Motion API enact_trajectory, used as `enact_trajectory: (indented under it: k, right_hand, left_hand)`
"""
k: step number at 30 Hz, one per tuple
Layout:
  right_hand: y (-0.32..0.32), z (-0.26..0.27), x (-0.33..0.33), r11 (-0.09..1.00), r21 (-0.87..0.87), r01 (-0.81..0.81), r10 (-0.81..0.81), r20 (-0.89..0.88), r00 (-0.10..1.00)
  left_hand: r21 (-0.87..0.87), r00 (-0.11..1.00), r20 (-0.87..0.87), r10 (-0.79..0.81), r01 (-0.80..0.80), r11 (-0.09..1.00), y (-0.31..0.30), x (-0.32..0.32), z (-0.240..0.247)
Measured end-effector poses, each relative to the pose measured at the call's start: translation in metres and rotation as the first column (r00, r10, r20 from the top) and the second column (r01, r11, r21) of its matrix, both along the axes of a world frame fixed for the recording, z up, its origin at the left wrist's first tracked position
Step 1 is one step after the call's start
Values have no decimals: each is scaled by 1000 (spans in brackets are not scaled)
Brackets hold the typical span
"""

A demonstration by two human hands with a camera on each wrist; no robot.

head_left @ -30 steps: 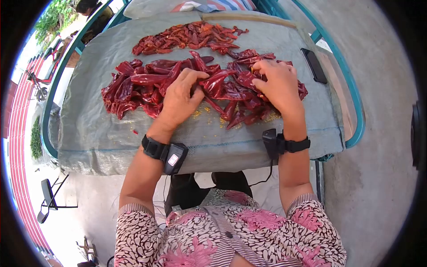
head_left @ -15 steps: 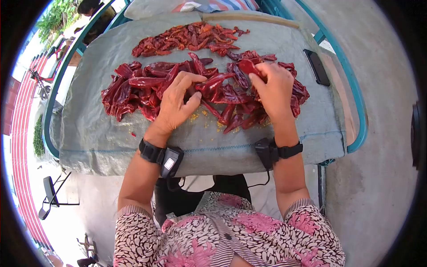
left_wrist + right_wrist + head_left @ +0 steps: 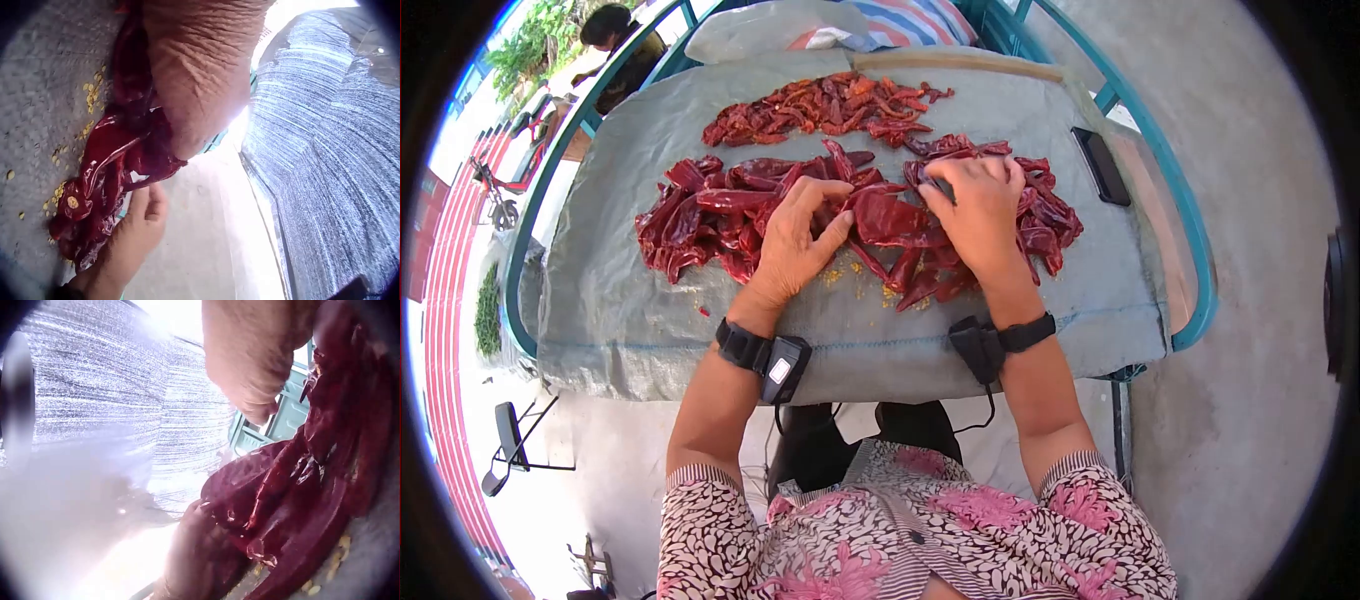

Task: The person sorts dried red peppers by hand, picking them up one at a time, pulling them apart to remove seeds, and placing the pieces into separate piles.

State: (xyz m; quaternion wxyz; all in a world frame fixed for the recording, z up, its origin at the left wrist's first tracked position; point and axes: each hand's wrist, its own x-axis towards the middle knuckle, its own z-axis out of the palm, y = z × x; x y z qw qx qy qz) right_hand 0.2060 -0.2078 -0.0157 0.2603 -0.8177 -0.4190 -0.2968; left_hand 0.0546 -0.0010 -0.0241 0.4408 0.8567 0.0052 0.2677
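Note:
Glossy dark-red dried chili peppers lie in a broad heap (image 3: pixel 700 215) on the grey woven sheet (image 3: pixel 850 375). At the heap's middle, my left hand (image 3: pixel 795 240) holds the end of a wide, flat chili pepper (image 3: pixel 895 222) with thumb and forefinger. My right hand (image 3: pixel 980 205) bends over the right part of the heap, thumb and forefinger spread apart above the peppers; its other fingertips are hidden. In the right wrist view the right thumb (image 3: pixel 259 415) stands clear of the peppers (image 3: pixel 275 494).
Behind the heap lies a second pile (image 3: pixel 830 108) of smaller, orange-red peppers. Yellow seeds (image 3: pixel 832 277) dot the sheet. A phone (image 3: pixel 1100 165) lies at the right, inside a teal metal rail (image 3: pixel 1190 230). Plastic sacks (image 3: pixel 775 27) sit at the back; another person (image 3: pixel 625 55) is at far left.
The right hand, which lifted a red pepper half a second ago, has moved left toward the left hand. A broad flat pepper now shows between the hands. The left hand stays nearly in place.

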Motion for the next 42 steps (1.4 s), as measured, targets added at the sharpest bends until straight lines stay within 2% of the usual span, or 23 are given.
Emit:
enact_trajectory:
  k: [2,6,9,12,15,18,21,22,24,26,27,29,30,31,34,37,40,41,42]
  right_hand:
    - [-4,-4,-3,984,-162,67,-72,-26,997]
    - [-1,-3,-7,954,-274,124,-130,-3,991]
    - [-1,-13,5,966,-192,172,-169,33,985]
    - [2,-8,5,977,26,211,-213,68,975]
    - [4,-1,1,985,131,116,-128,88,988]
    - [5,5,-1,983,181,-27,5,123,992]
    - [6,12,-7,961,171,-215,197,119,973]
    - [7,14,-10,946,159,-282,267,107,958]
    - [7,14,-13,936,174,-305,295,82,952]
    - [5,13,-10,926,205,-316,307,74,949]
    - [4,14,-9,941,252,-226,212,83,974]
    - [-1,16,-6,938,345,-40,13,82,997]
    - [-4,13,-3,929,370,23,-50,62,997]
    - [-7,9,-1,915,394,87,-112,41,993]
    - [-7,9,0,899,390,198,-223,20,975]
    - [-7,8,2,914,314,256,-282,41,958]
    - [-6,0,7,941,202,272,-282,21,959]
    - [-6,-2,8,947,175,269,-274,7,962]
    - [-6,-1,9,954,146,263,-265,-5,964]
  left_hand:
    - [21,1000,-6,10,-10,1000,-1,1,-1]
    - [46,999,37,13,-15,999,-3,1,-1]
    - [51,994,103,42,-48,998,-6,1,2]
    - [51,987,140,78,-86,995,-7,2,-2]
    - [109,958,270,97,-130,986,-9,9,-5]
    - [130,951,253,180,-218,967,-21,5,4]
    - [81,959,197,202,-221,972,-39,-2,35]
    - [152,965,209,159,-193,969,-40,-1,42]
    - [292,972,224,73,-138,946,-37,7,52]
    - [303,996,88,31,-57,951,-27,21,50]
    - [306,1000,18,8,-13,952,-23,27,52]
    - [318,993,72,95,-113,941,-23,42,59]
    - [320,986,99,136,-161,934,-24,48,63]
    - [339,980,55,194,-201,919,-24,54,66]
    - [483,969,162,189,-245,841,-8,70,38]
    - [297,978,153,142,-182,937,-2,77,17]
    - [-61,999,-30,34,-35,998,2,74,7]
    - [-107,996,-81,47,-56,993,3,74,5]
    - [-28,997,-10,76,-76,997,3,75,3]
